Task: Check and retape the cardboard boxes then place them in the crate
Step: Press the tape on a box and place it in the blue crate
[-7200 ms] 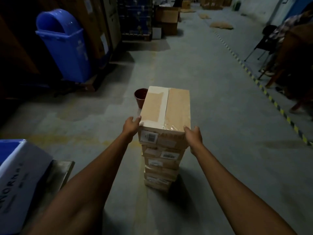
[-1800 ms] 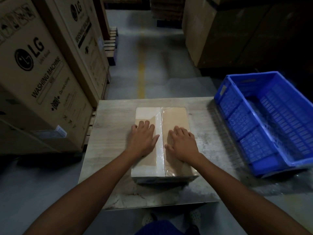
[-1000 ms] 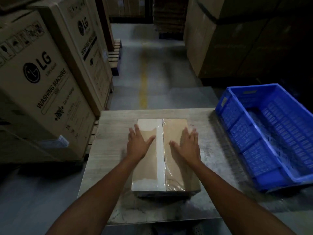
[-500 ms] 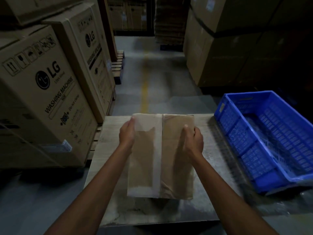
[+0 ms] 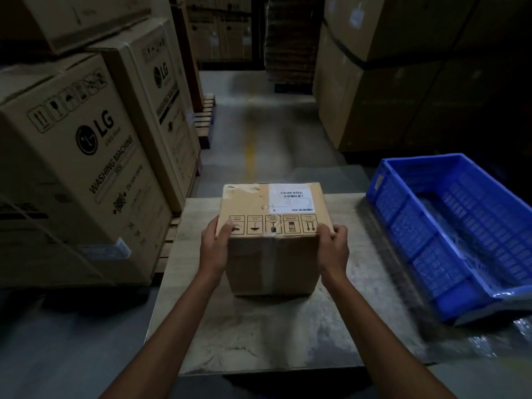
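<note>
Cardboard box (image 5: 273, 254) on table (image 5: 259, 335), fingers of left hand (image 5: 214, 249) and right hand (image 5: 334, 249) round its sides; blue crate (image 5: 403, 223) nearby.

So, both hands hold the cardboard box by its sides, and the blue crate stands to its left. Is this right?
Not quite. In the head view the blue crate stands to the right of the cardboard box, not its left. The left hand and right hand do hold the box by its sides.
</note>
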Motion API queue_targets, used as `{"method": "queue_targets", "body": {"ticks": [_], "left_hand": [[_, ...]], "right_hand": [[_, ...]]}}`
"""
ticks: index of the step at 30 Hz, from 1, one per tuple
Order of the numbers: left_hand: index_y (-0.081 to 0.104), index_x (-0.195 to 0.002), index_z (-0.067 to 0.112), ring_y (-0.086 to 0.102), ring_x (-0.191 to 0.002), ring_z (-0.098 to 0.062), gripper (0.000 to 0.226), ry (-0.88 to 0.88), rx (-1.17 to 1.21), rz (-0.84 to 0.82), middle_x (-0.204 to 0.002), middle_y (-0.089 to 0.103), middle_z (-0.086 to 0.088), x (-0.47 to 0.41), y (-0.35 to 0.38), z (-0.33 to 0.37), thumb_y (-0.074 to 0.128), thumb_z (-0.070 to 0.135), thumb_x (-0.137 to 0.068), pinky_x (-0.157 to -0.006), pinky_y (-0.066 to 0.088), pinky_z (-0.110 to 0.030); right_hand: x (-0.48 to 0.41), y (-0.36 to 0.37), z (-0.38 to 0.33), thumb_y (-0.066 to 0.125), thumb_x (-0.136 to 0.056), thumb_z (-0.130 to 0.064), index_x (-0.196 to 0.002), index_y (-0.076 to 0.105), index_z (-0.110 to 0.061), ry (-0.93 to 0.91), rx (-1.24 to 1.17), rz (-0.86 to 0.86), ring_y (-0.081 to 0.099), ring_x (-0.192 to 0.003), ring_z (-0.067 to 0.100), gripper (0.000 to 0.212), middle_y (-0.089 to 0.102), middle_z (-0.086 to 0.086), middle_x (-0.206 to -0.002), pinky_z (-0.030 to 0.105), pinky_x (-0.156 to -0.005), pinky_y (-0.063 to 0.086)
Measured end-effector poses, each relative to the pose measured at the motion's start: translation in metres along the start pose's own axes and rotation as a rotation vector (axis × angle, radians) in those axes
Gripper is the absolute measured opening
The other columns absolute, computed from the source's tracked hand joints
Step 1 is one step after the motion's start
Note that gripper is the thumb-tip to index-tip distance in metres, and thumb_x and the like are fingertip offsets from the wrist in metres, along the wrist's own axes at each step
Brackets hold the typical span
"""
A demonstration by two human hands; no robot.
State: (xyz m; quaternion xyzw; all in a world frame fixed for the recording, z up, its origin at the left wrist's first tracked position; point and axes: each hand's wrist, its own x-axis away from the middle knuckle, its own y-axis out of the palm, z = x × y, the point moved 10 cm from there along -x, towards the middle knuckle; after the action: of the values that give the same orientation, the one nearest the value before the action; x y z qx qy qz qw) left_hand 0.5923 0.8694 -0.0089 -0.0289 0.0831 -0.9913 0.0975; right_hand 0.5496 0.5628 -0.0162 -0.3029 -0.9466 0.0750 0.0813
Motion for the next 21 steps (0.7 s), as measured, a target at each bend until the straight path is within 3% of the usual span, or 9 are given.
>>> {"method": "queue_targets", "body": {"ticks": [2,4,6,8,11,15,17,21], "left_hand": [[0.057,-0.13,0.024,0.058,-0.114,-0.015,0.039,0.081,-0.127,0.03,-0.126,0.06,-0.002,0.005,-0.006,0.01,0.054,0.045,-0.098,-0.097,0.053,-0.041],[0.056,-0.133,0.012,0.055,-0.116,-0.019,0.038,0.287,-0.34,0.148,-0.129,0.054,-0.008,0.013,-0.014,0.04,0.06,0.027,-0.098,-0.095,0.049,-0.033],[0.059,-0.127,0.004,0.053,-0.117,-0.025,0.033,0.589,-0.485,0.2,-0.126,0.056,-0.014,0.032,-0.007,0.078,0.058,0.014,-0.095,-0.094,0.048,-0.032],[0.063,-0.121,0.003,0.055,-0.119,-0.028,0.033,0.79,-0.565,0.143,-0.124,0.06,-0.016,0.047,0.012,0.099,0.052,0.017,-0.093,-0.099,0.049,-0.038],[0.063,-0.126,0.007,0.052,-0.129,-0.031,0.04,0.811,-0.705,0.031,-0.136,0.058,-0.016,0.055,0.038,0.092,0.047,0.028,-0.096,-0.108,0.041,-0.043],[0.063,-0.128,0.012,0.05,-0.134,-0.031,0.048,0.732,-0.941,-0.015,-0.14,0.058,-0.013,0.053,0.054,0.066,0.039,0.042,-0.1,-0.11,0.037,-0.047],[0.067,-0.119,0.013,0.055,-0.127,-0.03,0.045,0.718,-0.94,0.006,-0.133,0.063,-0.012,0.048,0.053,0.068,0.038,0.041,-0.1,-0.104,0.038,-0.044],[0.069,-0.097,0.017,0.059,-0.098,-0.026,0.031,0.8,-0.942,0.042,-0.105,0.067,-0.004,0.045,0.05,0.089,0.045,0.036,-0.096,-0.082,0.038,-0.039]], "right_hand": [[0.004,-0.004,-0.001,0.055,-0.099,-0.036,-0.113,0.047,-0.023,-0.023,0.036,0.01,0.061,-0.104,0.021,0.02,0.062,0.008,-0.122,0.032,-0.075,0.05],[0.01,-0.011,-0.016,0.059,-0.097,-0.033,-0.119,0.048,-0.024,-0.152,0.108,0.051,0.06,-0.108,0.02,0.026,0.057,0.006,-0.127,0.035,-0.08,0.055],[0.023,-0.016,-0.051,0.06,-0.093,-0.027,-0.122,0.053,-0.017,-0.42,0.243,0.115,0.058,-0.108,0.019,0.031,0.053,0.004,-0.125,0.038,-0.081,0.055],[0.044,-0.007,-0.087,0.055,-0.089,-0.027,-0.115,0.061,-0.012,-0.723,0.373,0.101,0.059,-0.105,0.021,0.03,0.057,0.006,-0.12,0.039,-0.082,0.055],[0.064,0.023,-0.101,0.052,-0.091,-0.031,-0.112,0.067,-0.012,-0.918,0.546,-0.061,0.063,-0.106,0.025,0.032,0.063,0.008,-0.123,0.034,-0.082,0.053],[0.073,0.043,-0.09,0.049,-0.093,-0.032,-0.108,0.071,-0.017,-0.944,0.729,-0.094,0.065,-0.106,0.027,0.03,0.068,0.006,-0.119,0.039,-0.088,0.053],[0.072,0.042,-0.09,0.048,-0.093,-0.032,-0.102,0.071,-0.016,-0.939,0.713,-0.085,0.065,-0.101,0.025,0.029,0.068,0.004,-0.113,0.035,-0.085,0.051],[0.07,0.043,-0.082,0.048,-0.095,-0.035,-0.106,0.069,-0.019,-0.915,0.78,-0.102,0.061,-0.109,0.023,0.028,0.067,0.003,-0.117,0.036,-0.088,0.047]]}}
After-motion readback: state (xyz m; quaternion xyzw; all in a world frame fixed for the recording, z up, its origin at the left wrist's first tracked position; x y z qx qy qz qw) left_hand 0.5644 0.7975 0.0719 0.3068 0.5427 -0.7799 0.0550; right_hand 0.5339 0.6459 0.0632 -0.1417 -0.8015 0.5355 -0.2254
